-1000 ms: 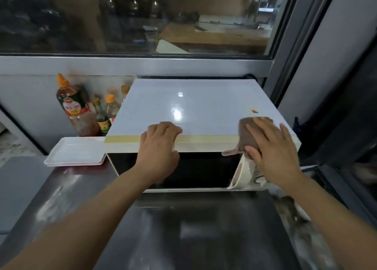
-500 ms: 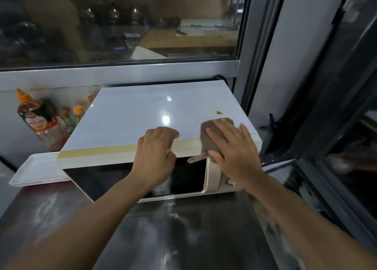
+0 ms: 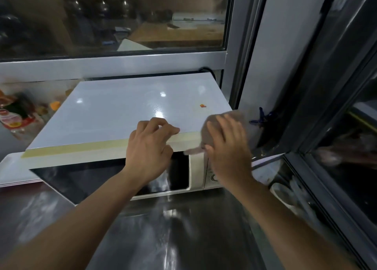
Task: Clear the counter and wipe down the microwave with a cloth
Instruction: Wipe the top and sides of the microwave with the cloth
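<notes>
A white microwave (image 3: 122, 108) with a dark glass door stands on the steel counter (image 3: 163, 233) below a window. My left hand (image 3: 149, 149) grips the front top edge of the microwave, fingers curled over the yellowish strip. My right hand (image 3: 228, 147) presses a brown cloth (image 3: 234, 115) flat against the microwave's front right top corner, fingers straight. A corner of the cloth hangs down over the door edge. The cloth and the right hand are blurred.
Sauce bottles (image 3: 14, 114) stand left of the microwave against the wall. White trays (image 3: 12, 167) are stacked at its left. A dark cabinet (image 3: 336, 106) and a blue clip (image 3: 261, 117) lie to the right. A power cord (image 3: 206, 69) runs behind the microwave.
The camera view has swung to the right. My right hand has slid the cloth toward the microwave's right edge. My left hand stays on the front top edge.
</notes>
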The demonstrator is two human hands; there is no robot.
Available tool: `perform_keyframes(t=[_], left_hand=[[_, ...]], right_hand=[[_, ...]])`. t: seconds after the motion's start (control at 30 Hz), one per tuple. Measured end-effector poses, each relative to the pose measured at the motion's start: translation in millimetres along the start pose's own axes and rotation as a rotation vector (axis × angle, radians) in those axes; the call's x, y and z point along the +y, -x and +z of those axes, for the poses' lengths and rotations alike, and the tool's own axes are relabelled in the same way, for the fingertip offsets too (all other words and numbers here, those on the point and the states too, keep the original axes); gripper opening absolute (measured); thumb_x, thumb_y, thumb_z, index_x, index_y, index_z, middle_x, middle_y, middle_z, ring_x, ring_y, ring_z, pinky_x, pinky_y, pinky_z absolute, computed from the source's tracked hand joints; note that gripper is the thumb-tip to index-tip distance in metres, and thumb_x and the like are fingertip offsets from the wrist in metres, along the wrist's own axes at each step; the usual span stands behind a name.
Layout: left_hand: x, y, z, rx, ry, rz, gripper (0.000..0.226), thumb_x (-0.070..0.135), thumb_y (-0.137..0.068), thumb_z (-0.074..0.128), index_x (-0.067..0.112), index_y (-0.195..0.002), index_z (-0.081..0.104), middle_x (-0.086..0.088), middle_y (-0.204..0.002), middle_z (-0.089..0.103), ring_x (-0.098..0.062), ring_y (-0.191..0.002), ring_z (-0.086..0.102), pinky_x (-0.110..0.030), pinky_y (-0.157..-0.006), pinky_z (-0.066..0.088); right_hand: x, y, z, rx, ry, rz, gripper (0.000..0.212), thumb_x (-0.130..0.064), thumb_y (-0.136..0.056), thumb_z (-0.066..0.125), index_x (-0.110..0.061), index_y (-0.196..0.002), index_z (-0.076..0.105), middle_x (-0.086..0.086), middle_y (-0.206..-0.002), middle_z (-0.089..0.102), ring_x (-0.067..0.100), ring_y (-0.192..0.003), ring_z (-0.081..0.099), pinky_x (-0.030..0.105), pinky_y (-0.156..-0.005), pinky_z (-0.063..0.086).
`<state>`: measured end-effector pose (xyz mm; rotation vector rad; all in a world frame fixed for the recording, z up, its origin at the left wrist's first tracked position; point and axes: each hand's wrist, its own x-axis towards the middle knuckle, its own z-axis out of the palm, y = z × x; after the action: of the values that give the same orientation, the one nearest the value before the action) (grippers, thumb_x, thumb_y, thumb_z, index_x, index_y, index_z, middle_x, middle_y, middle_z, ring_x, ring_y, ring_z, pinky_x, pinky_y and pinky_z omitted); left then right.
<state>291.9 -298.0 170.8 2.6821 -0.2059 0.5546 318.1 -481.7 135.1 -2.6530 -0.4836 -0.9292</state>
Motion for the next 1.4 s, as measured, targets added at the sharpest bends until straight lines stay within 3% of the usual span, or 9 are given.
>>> perform_keyframes(t=[0.2, 0.33, 0.47, 0.53, 0.73, 0.83, 0.97, 1.13, 1.4], left_hand=[[-2, 3, 0, 0.012, -0.021, 0.011, 0.049, 0.020, -0.072, 0.045, 0.022, -0.118, 0.062, -0.001, -0.119, 0.053, -0.029, -0.108, 0.043, -0.042, -0.083, 0.044], [-5, 4, 5, 0.037, -0.079, 0.029, 0.047, 0.021, -0.075, 0.046, 0.024, -0.118, 0.062, 0.001, -0.117, 0.054, -0.029, -0.104, 0.044, -0.041, -0.079, 0.044], [-4, 3, 9, 0.076, -0.083, 0.020, 0.042, 0.026, -0.075, 0.049, 0.024, -0.114, 0.064, 0.002, -0.110, 0.055, -0.029, -0.101, 0.045, -0.039, -0.077, 0.043], [-2, 3, 10, 0.097, -0.077, 0.014, 0.041, 0.032, -0.076, 0.048, 0.023, -0.112, 0.066, 0.002, -0.105, 0.056, -0.028, -0.097, 0.045, -0.038, -0.074, 0.042], [-6, 5, 19, 0.179, -0.157, 0.085, 0.038, 0.035, -0.081, 0.045, 0.021, -0.109, 0.066, 0.000, -0.097, 0.056, -0.026, -0.087, 0.045, -0.033, -0.068, 0.036], [-11, 7, 19, 0.192, -0.176, 0.138, 0.037, 0.034, -0.083, 0.046, 0.019, -0.111, 0.066, -0.002, -0.097, 0.058, -0.027, -0.086, 0.045, -0.033, -0.067, 0.037], [-14, 4, 13, 0.143, -0.131, 0.184, 0.035, 0.027, -0.084, 0.052, 0.018, -0.115, 0.066, -0.004, -0.099, 0.059, -0.030, -0.087, 0.048, -0.038, -0.068, 0.044], [-35, -6, -9, -0.018, -0.108, 0.335, 0.043, 0.026, -0.084, 0.050, 0.027, -0.125, 0.060, 0.005, -0.109, 0.060, -0.022, -0.094, 0.050, -0.031, -0.068, 0.046], [-47, -22, -13, -0.076, -0.023, 0.438, 0.038, 0.022, -0.086, 0.063, 0.027, -0.124, 0.060, 0.009, -0.104, 0.054, -0.018, -0.096, 0.046, -0.040, -0.073, 0.049]], right_hand=[[-15, -4, 10, -0.108, -0.007, -0.179, 0.054, -0.034, -0.083, 0.051, -0.015, -0.134, 0.048, 0.008, -0.140, 0.047, 0.026, -0.135, 0.037, 0.040, -0.117, 0.018], [44, 5, -4, -0.053, -0.205, 0.019, 0.050, -0.030, -0.090, 0.046, -0.017, -0.138, 0.043, 0.004, -0.143, 0.038, 0.020, -0.131, 0.039, 0.037, -0.111, 0.031], [67, 12, -9, -0.205, -0.575, 0.280, 0.052, -0.028, -0.098, 0.041, -0.032, -0.146, 0.022, -0.006, -0.132, 0.034, -0.004, -0.089, 0.050, -0.002, -0.068, 0.039], [61, 9, -5, -0.165, -0.588, 0.295, 0.053, -0.024, -0.098, 0.041, -0.023, -0.147, 0.022, 0.002, -0.133, 0.036, -0.002, -0.089, 0.048, -0.007, -0.072, 0.032], [33, 7, 8, 0.169, -0.340, 0.145, 0.055, -0.029, -0.093, 0.040, 0.000, -0.140, 0.036, 0.020, -0.141, 0.037, 0.031, -0.130, 0.040, 0.034, -0.106, 0.038], [37, 16, 12, 0.124, -0.528, 0.199, 0.057, -0.020, -0.093, 0.042, -0.011, -0.146, 0.025, 0.010, -0.149, 0.023, 0.022, -0.136, 0.033, 0.030, -0.106, 0.040], [31, 24, 11, 0.172, -0.592, 0.296, 0.059, -0.001, -0.093, 0.045, -0.013, -0.147, 0.024, 0.010, -0.150, 0.016, 0.006, -0.132, 0.028, 0.000, -0.100, 0.029], [-12, 13, 12, 0.239, -0.395, 0.533, 0.058, -0.003, -0.092, 0.043, -0.009, -0.147, 0.027, 0.014, -0.154, 0.017, 0.029, -0.140, 0.025, 0.038, -0.112, 0.033], [-60, 19, 24, 0.387, -0.337, 0.719, 0.060, -0.003, -0.093, 0.047, -0.009, -0.147, 0.023, 0.008, -0.158, 0.008, 0.024, -0.147, 0.006, 0.022, -0.116, 0.008]])
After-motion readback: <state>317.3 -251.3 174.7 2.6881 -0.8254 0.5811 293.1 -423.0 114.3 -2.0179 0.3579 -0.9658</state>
